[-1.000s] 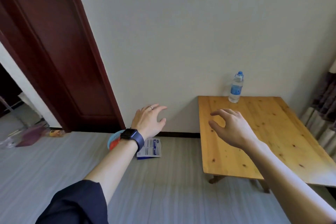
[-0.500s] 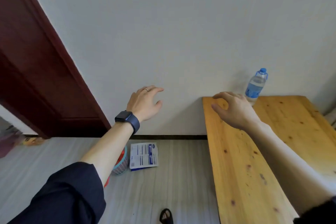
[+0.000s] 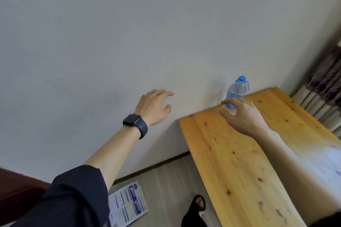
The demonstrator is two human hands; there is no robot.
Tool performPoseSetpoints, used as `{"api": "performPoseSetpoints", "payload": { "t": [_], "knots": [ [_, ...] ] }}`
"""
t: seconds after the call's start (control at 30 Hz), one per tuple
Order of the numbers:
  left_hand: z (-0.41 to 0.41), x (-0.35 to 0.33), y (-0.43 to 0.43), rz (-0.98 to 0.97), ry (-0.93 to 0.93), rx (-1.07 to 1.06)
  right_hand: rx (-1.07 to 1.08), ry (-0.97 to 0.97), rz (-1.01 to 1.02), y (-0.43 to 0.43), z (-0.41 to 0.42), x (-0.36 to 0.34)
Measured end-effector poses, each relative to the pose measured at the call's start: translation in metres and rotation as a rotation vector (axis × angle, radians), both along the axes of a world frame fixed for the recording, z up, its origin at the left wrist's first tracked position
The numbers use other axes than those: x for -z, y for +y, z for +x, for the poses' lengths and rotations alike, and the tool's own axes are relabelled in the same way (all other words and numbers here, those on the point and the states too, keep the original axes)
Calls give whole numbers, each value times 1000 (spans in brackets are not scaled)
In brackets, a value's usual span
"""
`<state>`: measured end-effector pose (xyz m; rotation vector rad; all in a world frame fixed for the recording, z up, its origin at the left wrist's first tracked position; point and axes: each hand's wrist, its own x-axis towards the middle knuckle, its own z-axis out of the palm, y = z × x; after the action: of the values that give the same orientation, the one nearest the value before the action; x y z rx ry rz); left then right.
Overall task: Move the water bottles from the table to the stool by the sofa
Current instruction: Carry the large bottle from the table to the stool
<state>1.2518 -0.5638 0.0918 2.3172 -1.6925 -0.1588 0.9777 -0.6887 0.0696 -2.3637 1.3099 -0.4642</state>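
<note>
pale grey wall [image 3: 129, 33] fills most of the view, plain and bare, meeting the floor [image 3: 166, 186] along a dark skirting strip. pine table [image 3: 239, 171] comes next in size, a long knotty plank top running from the lower right up to the wall, its far short edge touching or almost touching the plaster. the left arm stretches out over the floor beside the table, wrapped to the elbow in a dark sleeve [image 3: 73, 195], with a dark watch [image 3: 135, 124] on the wrist. the left hand [image 3: 154, 107] hangs in front of the wall with fingers spread loosely apart, gripping nothing, a ring on one finger. the right hand [image 3: 241, 114] reaches over the far end of the table, fingers and thumb curved into a wide c shape, and it has nothing in its grasp. just past its fingertips stands the water bottle [image 3: 237, 92], upright on the far corner of the table close to the wall, clear with a blue cap, a blue label and a blue loop; the hand overlaps its lower part, and i cannot tell whether a fingertip touches it. striped fabric [image 3: 324, 88] shows at the right edge. on the floor lie a blue and white printed sheet [image 3: 127, 206] and a black slipper [image 3: 195, 212].
</note>
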Motion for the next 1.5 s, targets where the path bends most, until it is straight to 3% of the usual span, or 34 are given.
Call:
{"api": "performPoseSetpoints", "payload": {
  "t": [0.3, 0.53, 0.67, 0.8, 1.1, 1.27, 1.5],
  "knots": [
    [-29, 53, -215, 116, 261, 269, 331, 34, 210, -148, -7, 63],
    [-70, 86, -327, 147, 448, 399, 560, -12, 377, -184, -21, 116],
    [-96, 111, -373, 206, 672, 404, 683, -73, 469, -191, -19, 153],
    [-125, 145, -399, 226, 794, 391, 736, -147, 545, -198, 0, 189],
    [-125, 185, -449, -21, 662, 440, 753, -433, 610, -253, 61, 276],
    [-119, 181, -457, 0, 667, 483, 1029, -798, 482, -268, 92, 283],
    [-155, 168, -401, 239, 756, 678, 1281, -708, 401, -167, 74, 263]
  ]
}}
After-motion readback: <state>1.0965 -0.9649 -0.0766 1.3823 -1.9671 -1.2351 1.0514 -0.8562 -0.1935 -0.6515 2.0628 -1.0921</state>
